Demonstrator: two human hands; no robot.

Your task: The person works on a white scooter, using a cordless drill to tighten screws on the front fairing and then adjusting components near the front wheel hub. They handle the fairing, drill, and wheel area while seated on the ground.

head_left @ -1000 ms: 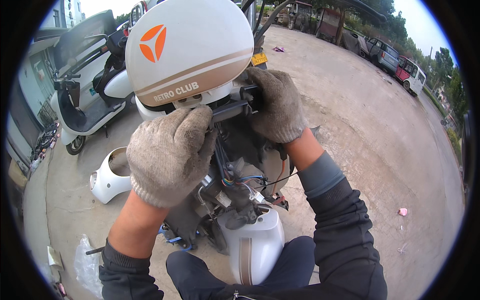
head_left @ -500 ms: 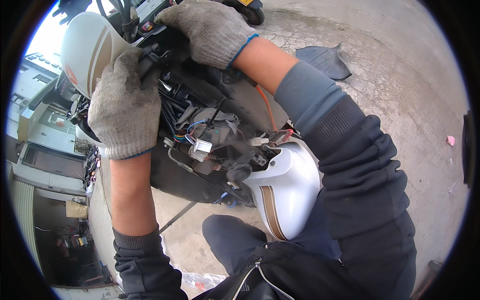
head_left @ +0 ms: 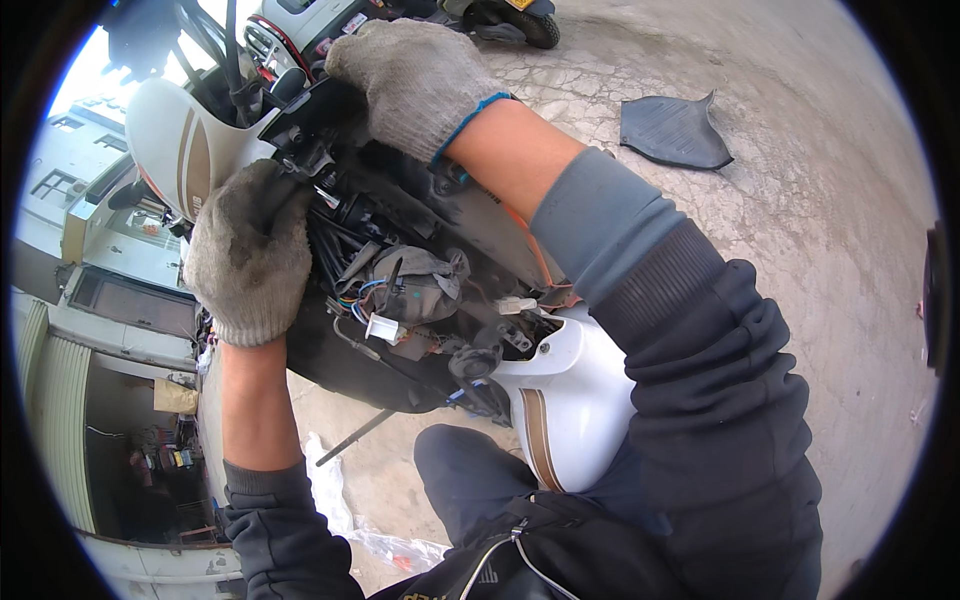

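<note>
Both of my hands wear dirty white knit gloves and reach into the front of a partly stripped scooter. My left hand (head_left: 250,255) is closed at the lower side of a black plastic panel (head_left: 310,125), close beside a white body cover (head_left: 165,140) with a gold stripe; its fingertips are hidden. My right hand (head_left: 415,90) curls over the panel's far right edge, with its fingers partly out of sight. Below the hands lie exposed wires, a white connector (head_left: 382,328), a grey wrapped bundle (head_left: 420,285) and a round black horn (head_left: 475,360).
A white cover with a gold stripe (head_left: 575,400) sits at my knees. On the concrete at the right lies a black rubber mat (head_left: 675,130). Another vehicle's wheel (head_left: 530,25) stands at the top. Clear plastic sheeting (head_left: 390,548) lies by my leg.
The black panel and white cover beside it have shifted slightly down in view, with my left hand lower too. My right hand still grips the panel's edge. The view has moved a little.
</note>
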